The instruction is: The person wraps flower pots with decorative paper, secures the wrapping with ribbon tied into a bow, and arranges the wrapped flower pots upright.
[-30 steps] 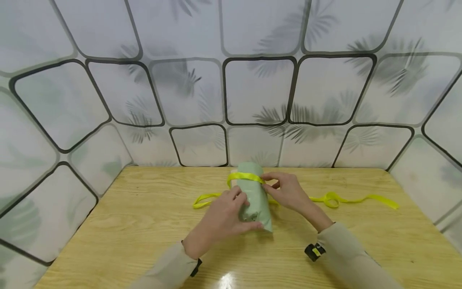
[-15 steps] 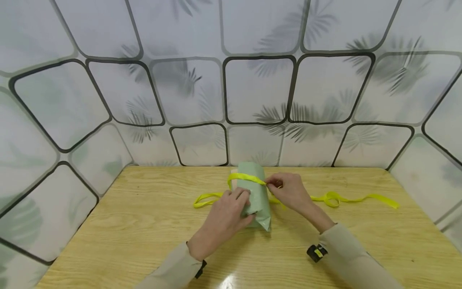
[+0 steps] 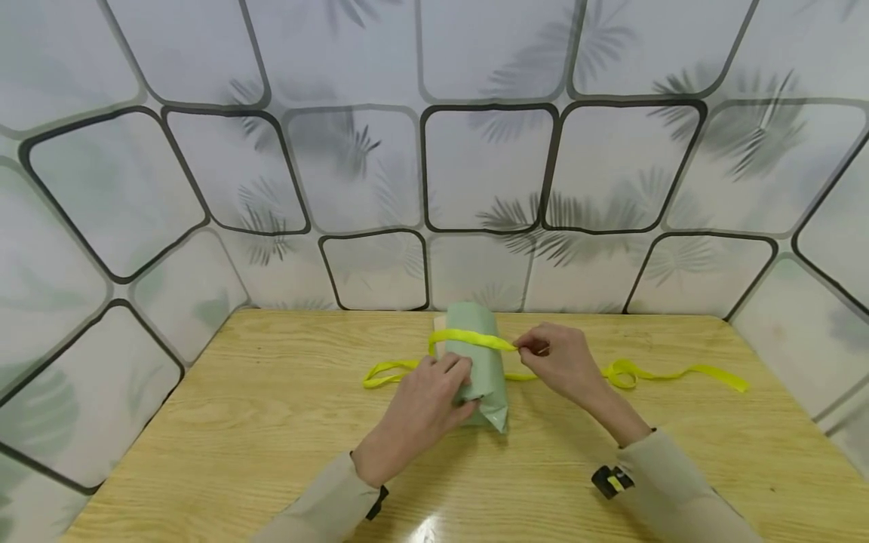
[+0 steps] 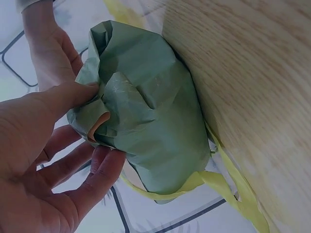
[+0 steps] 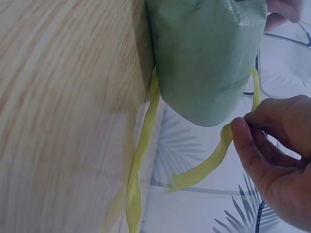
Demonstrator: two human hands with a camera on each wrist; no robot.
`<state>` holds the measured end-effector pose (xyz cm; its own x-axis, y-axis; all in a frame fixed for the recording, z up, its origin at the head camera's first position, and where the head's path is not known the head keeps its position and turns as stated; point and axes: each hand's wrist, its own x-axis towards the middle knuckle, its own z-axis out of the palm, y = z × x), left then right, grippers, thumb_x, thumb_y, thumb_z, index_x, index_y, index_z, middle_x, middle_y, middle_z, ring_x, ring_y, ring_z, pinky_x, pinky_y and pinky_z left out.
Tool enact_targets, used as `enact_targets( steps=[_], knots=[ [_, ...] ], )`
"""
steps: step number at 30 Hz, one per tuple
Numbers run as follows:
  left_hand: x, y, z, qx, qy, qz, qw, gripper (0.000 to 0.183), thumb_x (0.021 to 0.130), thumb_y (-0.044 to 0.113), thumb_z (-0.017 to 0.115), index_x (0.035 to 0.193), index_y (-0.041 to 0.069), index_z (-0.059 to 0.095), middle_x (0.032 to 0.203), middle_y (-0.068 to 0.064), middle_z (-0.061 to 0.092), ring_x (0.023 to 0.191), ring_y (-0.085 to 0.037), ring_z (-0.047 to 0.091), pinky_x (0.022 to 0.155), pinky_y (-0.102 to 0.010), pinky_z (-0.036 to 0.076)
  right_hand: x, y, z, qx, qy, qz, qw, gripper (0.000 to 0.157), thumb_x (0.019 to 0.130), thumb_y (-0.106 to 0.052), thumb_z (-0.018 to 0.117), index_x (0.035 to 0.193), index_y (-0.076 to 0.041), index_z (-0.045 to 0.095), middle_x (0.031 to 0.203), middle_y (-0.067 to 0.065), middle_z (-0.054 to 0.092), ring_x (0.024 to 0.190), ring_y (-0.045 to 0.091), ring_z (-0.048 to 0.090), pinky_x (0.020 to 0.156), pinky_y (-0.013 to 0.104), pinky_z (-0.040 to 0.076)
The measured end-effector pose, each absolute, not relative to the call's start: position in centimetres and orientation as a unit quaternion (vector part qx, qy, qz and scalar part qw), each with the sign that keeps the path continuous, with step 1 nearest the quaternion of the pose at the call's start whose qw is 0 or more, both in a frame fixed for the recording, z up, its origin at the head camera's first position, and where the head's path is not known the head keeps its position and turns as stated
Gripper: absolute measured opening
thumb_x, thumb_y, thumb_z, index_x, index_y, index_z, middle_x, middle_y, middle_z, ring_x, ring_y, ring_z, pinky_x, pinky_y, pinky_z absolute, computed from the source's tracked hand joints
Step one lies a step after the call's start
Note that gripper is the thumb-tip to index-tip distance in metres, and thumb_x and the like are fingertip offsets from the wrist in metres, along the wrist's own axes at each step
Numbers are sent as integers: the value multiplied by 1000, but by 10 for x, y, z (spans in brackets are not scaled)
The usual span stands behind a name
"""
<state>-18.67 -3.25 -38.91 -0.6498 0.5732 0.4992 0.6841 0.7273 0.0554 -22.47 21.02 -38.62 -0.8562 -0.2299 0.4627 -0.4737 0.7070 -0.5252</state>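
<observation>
A light-green wrapped package (image 3: 483, 369) lies on the table, its near end folded to a loose corner. My left hand (image 3: 424, 411) holds it, thumb and fingertips bent on the folded wrap in the left wrist view, where a brown strip (image 4: 98, 127) pokes out of the fold. A yellow ribbon (image 3: 468, 337) crosses over the package's far part and also runs beneath it. Right of the package, my right hand (image 3: 560, 362) pinches the ribbon between thumb and forefinger. In the right wrist view a short free ribbon end (image 5: 199, 172) hangs from that pinch.
On the wooden table (image 3: 237, 422) the ribbon's other length stretches right with a small loop, and a bend of it lies left of the package. A patterned cloth wall (image 3: 489, 173) stands behind the table.
My right hand has moved right, drawing the ribbon across the package and away from its side. My left thumb has come in from the package's near corner onto the wrap.
</observation>
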Motion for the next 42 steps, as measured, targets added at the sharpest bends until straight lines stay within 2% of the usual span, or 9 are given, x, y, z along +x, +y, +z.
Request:
enact_targets(
  steps=[6,14,24,32,42],
  knots=[
    [-186,-31,-389,-353,-897,-127,234,38,84,30,87,88,15,52,95,4,66,70,-8,48,61,-17,37,-222,216,-386,187,-907,325,190,14,88,5,72,91,-6,80,88,6,75,75,18,72,66,29,62],
    [-189,-34,-391,-357,-895,-154,220,36,85,28,86,88,16,52,102,4,69,74,-9,46,63,-17,38,-217,228,-381,182,-908,324,196,14,88,5,73,93,-7,80,90,7,76,76,20,73,67,31,62],
    [-190,-36,-389,-360,-894,-168,208,35,82,27,88,88,16,55,109,3,72,80,-9,56,68,-19,44,-212,246,-379,168,-916,308,194,14,88,4,73,95,-6,80,91,7,76,77,21,73,67,24,60],
    [-192,-37,-389,-363,-894,-165,204,32,82,28,87,93,16,60,108,3,71,80,-8,56,69,-20,45,-207,255,-374,164,-920,294,198,14,88,3,73,96,-6,80,91,7,77,77,22,73,66,22,58],
    [-190,-38,-389,-359,-895,-162,211,31,83,28,87,97,15,62,112,1,71,82,-10,60,68,-20,47,-197,271,-372,169,-919,288,208,14,87,2,75,93,-10,80,89,4,76,72,13,72,62,20,56]
  ],
)
